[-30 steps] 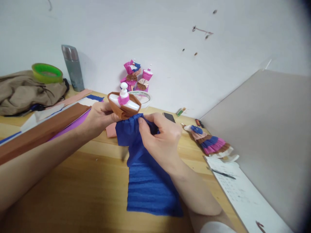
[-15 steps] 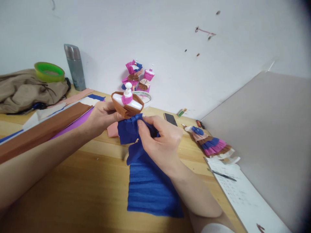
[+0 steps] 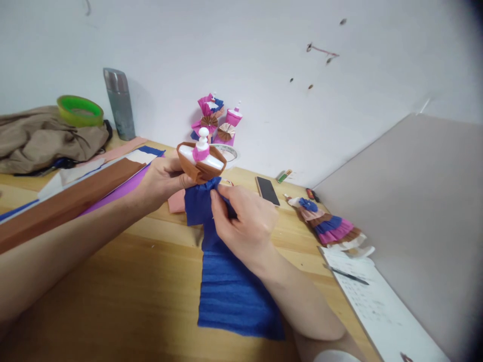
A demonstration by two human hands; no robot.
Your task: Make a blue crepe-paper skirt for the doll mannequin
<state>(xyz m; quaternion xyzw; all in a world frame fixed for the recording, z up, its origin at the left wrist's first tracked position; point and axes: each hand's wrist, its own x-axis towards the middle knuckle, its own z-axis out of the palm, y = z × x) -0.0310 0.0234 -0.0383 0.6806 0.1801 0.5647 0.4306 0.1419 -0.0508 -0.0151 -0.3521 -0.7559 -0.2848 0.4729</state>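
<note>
Right hand (image 3: 245, 221): closer to my left hand (image 3: 160, 183) than in the earlier frames; the blue length between them is shorter.
Effect on work: I judge that more of the blue edge is being drawn into folds beneath the brown wrap.
Left grip: clamped on the white plastic knob-topped figure (image 3: 211, 160), held upright above the desk (image 3: 132, 286). Brown crepe wrap (image 3: 202, 172) surrounds its lower part.
Right grip: thumb and fingers together, clamped on the wide blue crepe paper strip (image 3: 237, 296).
Blue strip: gathered end just under the wrap; I cannot tell whether it is fixed there. Ribbed lower end on the desk, below my right wrist.
Figure count: one in hand; one in a tiered multicoloured crepe dress (image 3: 332, 226), lying right.
Rosette count: two pleated paper discs by the wall, one brown (image 3: 209, 121), one cream (image 3: 226, 131).
Bottle count: one, grey with a metallic top (image 3: 121, 110), beside one green ring (image 3: 81, 120).
Phone count: one, dark-screened (image 3: 267, 191).
Pen count: one, black (image 3: 350, 276), on one written white sheet (image 3: 366, 301).
</note>
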